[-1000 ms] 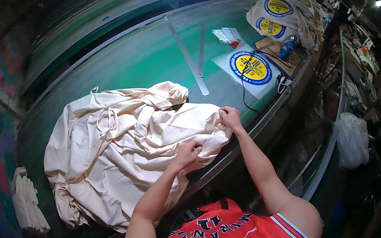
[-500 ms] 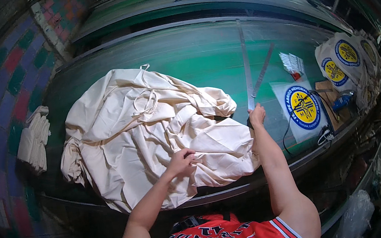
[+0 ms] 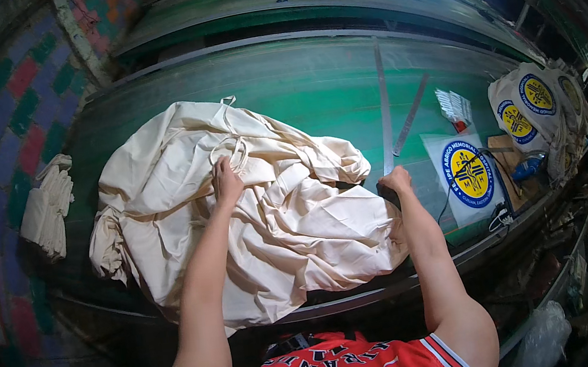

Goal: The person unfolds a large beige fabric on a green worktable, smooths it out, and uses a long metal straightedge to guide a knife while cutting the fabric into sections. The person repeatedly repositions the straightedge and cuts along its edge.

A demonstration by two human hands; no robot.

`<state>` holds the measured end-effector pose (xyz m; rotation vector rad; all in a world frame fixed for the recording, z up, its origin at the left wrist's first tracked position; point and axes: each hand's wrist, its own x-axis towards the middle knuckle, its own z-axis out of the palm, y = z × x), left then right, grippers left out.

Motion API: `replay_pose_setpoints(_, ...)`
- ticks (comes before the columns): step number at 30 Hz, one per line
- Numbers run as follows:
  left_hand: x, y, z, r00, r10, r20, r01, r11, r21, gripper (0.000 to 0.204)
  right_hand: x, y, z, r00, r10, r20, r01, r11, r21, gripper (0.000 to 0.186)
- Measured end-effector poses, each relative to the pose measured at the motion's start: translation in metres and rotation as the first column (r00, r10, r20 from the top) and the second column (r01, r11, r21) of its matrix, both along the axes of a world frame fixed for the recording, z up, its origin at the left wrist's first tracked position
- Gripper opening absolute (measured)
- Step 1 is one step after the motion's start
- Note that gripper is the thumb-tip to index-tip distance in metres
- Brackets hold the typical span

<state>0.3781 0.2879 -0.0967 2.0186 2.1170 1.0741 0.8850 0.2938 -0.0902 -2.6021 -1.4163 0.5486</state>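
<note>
A large heap of cream cloth (image 3: 170,250) lies rumpled over the green table (image 3: 294,66). My left hand (image 3: 226,177) has its fingers closed at a looped cord (image 3: 238,148) on the upper middle of the heap. My right hand (image 3: 395,180) is curled beside the right edge of the cloth, at the near end of a long metal ruler (image 3: 383,106); what its fingers hold, if anything, is hidden. A shorter ruler (image 3: 413,109) lies diagonally to the right, near a clear sheet with a round blue and yellow emblem (image 3: 468,175).
Emblem-printed cream bags (image 3: 556,136) are piled at the right, near a blue tool (image 3: 527,168), a wooden board (image 3: 502,147), cables and a small white packet (image 3: 454,109). Folded cloths (image 3: 48,210) stand at the far left, by a painted brick wall (image 3: 6,109). Shelves rise behind.
The view has swung left. My left hand has moved forward onto the cord loop. My right hand has gone from the cloth's right end to the ruler's near end.
</note>
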Motion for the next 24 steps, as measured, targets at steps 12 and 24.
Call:
replay_pose_setpoints(12,-0.104,0.006,0.042,0.465,-0.063,0.883,-0.208,0.962,0.179,0.014,-0.020,-0.001,0.022,0.633,0.015,-0.774,0.096,0.991,0.098,0.049)
replay_pose_setpoints(24,-0.195,-0.151,0.123,0.084,-0.019,0.996,-0.232,0.972,0.038,0.014,-0.169,-0.068,0.023,-0.453,0.108,-0.885,0.197,0.980,0.019,0.039)
